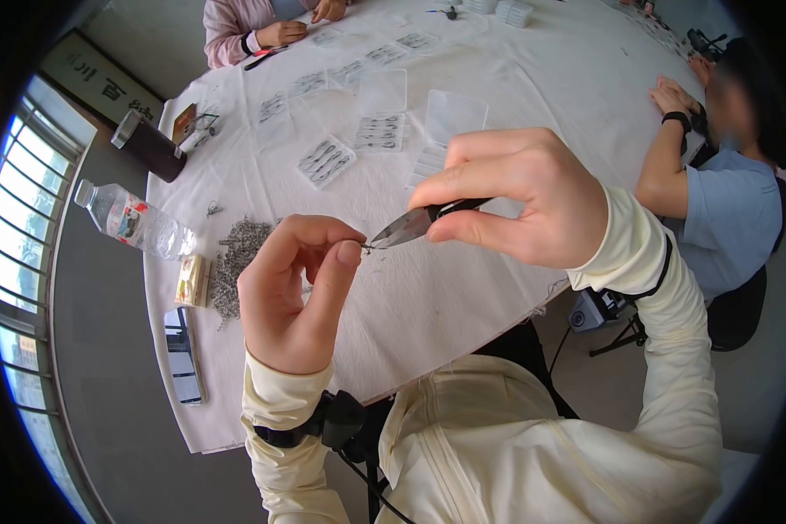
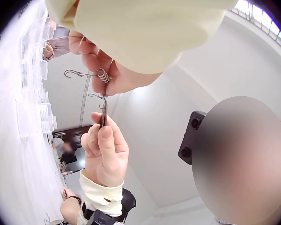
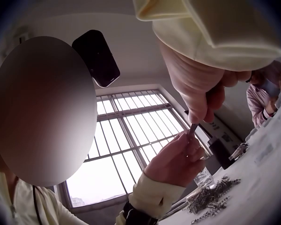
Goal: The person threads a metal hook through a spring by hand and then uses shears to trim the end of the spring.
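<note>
My left hand (image 1: 293, 293) pinches a fishing rig between thumb and forefinger. In the left wrist view the rig shows a coiled wire spring (image 2: 103, 75) against the fingers and several hooks, one hook (image 2: 73, 73) sticking out to the side. Between thumb and fingers, my right hand (image 1: 524, 196) holds a small tool with pointed metal jaws (image 1: 400, 229) and a black handle. The tool's tip meets the rig right at the left fingertips. Both hands are raised over the near part of the table.
A heap of wire springs (image 1: 240, 262) lies left on the white tablecloth (image 1: 463, 306), near a water bottle (image 1: 135, 218), a small box (image 1: 192, 279), a phone (image 1: 183, 354) and a dark flask (image 1: 148, 144). Clear cases (image 1: 327, 162) hold hooks beyond. Two people sit around the table.
</note>
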`<state>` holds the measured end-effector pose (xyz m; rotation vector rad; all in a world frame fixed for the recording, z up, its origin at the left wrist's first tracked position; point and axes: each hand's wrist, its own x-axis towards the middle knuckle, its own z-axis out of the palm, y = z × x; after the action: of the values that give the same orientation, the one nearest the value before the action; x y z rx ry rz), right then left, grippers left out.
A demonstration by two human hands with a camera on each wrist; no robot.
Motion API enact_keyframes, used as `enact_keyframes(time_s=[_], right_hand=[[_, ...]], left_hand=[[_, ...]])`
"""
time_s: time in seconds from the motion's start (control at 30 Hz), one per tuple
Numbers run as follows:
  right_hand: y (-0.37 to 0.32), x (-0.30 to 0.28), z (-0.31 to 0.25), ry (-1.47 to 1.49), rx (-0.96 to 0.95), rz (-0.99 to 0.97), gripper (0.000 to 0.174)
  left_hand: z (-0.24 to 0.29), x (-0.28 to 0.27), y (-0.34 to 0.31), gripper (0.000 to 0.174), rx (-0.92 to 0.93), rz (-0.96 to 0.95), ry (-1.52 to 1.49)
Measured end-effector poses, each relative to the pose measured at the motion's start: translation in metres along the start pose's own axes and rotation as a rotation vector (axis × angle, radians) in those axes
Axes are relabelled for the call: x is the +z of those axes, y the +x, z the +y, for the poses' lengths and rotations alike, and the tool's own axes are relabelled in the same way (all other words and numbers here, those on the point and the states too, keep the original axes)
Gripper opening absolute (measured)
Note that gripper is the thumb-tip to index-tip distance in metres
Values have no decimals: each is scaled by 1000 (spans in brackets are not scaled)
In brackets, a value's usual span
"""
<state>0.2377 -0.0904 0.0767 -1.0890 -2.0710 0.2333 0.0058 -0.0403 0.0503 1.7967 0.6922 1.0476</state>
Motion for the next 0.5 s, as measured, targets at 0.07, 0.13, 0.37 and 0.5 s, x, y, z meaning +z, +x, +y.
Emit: enact_keyframes(time_s=[0.07, 0.13, 0.37, 0.5], right_hand=[[0, 2, 3, -10, -33, 10, 20], [-1, 2, 4, -20, -65, 21, 24], [1, 2, 1, 2, -24, 4, 19], [1, 2, 0, 14, 22, -21, 17]], left_hand=[[0, 0, 0, 5, -6, 2, -1], [0, 0, 0, 5, -6, 5, -1], [-1, 1, 0, 4, 6, 17, 27], [-1, 2, 0, 4, 12, 27, 29]])
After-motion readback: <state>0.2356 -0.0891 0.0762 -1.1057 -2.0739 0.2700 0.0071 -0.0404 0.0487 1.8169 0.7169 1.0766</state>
